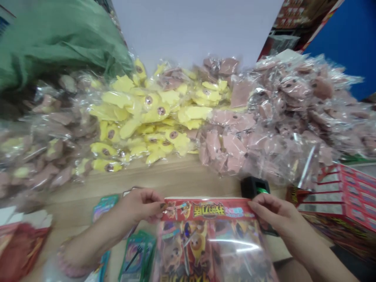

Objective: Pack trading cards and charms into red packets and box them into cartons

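A clear plastic toy packet (211, 246) with a red printed header card lies in front of me on the wooden table (176, 178). My left hand (141, 205) pinches the header's left corner. My right hand (272, 215) pinches its right corner. Both hands are closed on the packet's top edge. Cartoon prints show through the clear plastic below the header.
Heaps of bagged yellow toys (147, 117) and pink toys (279, 117) fill the back of the table. A green sack (58, 39) sits at far left. A small black device (254, 187) stands behind my right hand. Red boxes (337, 196) are stacked at right; card packs (138, 254) lie at left.
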`<state>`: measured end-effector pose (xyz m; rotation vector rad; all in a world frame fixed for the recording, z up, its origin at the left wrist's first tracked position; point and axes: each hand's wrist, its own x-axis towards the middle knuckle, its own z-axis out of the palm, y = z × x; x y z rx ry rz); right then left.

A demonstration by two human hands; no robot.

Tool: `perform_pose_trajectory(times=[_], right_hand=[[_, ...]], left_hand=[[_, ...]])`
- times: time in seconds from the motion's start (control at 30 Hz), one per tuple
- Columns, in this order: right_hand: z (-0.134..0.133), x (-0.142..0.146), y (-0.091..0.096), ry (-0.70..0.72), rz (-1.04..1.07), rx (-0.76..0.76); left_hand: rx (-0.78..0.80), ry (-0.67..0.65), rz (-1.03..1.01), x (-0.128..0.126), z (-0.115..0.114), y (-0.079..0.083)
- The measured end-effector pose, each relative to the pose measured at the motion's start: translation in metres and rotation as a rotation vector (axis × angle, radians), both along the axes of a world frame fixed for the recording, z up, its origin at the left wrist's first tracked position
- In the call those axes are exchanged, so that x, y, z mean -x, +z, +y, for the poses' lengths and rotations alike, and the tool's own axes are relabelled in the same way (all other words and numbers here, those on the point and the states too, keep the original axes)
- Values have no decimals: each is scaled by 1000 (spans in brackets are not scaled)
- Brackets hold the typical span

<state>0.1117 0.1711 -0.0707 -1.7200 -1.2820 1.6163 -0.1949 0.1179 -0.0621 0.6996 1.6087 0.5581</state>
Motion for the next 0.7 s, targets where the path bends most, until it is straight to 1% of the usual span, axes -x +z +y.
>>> perform_pose_trajectory(times=[0.1, 0.2, 0.47, 0.63, 0.7], right_hand=[[0, -3, -3, 26, -32, -9], [2, -5, -7, 45, -44, 7], [4, -12, -14, 37, -34, 58], [-1, -5, -11, -75, -18, 60], [-3, 0, -10, -94, -9, 39]], left_hand=[[0, 68, -54, -4, -1, 4], [-32, 96, -63, -6, -3, 4], [-34, 63, -78, -1, -6, -4], [-8, 64, -32, -5, -2, 0], [-2, 66, -15, -6, -1, 2]])
